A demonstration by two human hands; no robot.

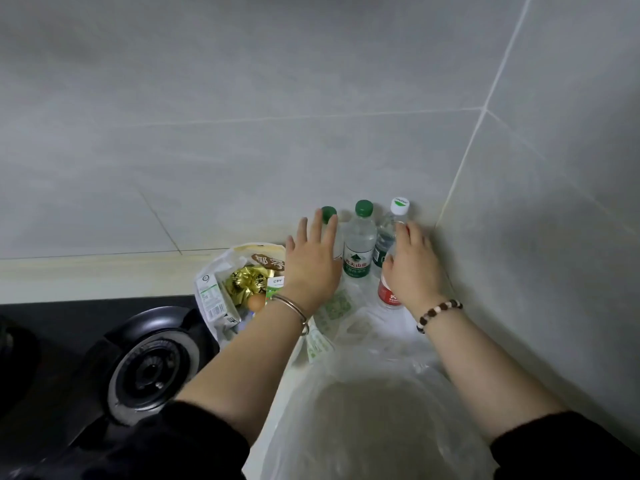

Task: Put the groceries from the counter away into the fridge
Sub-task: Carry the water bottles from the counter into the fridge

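Clear plastic bag [367, 427], slack on the pale desk [86, 278], nearest the lens and under both forearms. Ahead of the fingers, against the tiled wall: three water bottles upright in a row, long axes vertical. Left hand [311, 261] flat and spread, fingers straight, holding nothing, fingertips overlapping the cap of the left green-capped bottle [329, 213]; contact not resolvable. Middle green-capped bottle [360, 244] free, between the two hands. Right hand [414, 268] curled over the top of the red-labelled bottle [388, 295], thumb on its left side, remaining fingers round the far side; apparently a grip, neck hidden. White-capped bottle [400, 206] just beyond the right fingertips. Left of the left fingers: open grocery bag [221, 265] with an egg [256, 302], a gold foil pack [244, 280] and a carton [211, 299]. Probable next step: closing the left fingers round the bottle directly ahead, a short forward reach. Fridge out of view.
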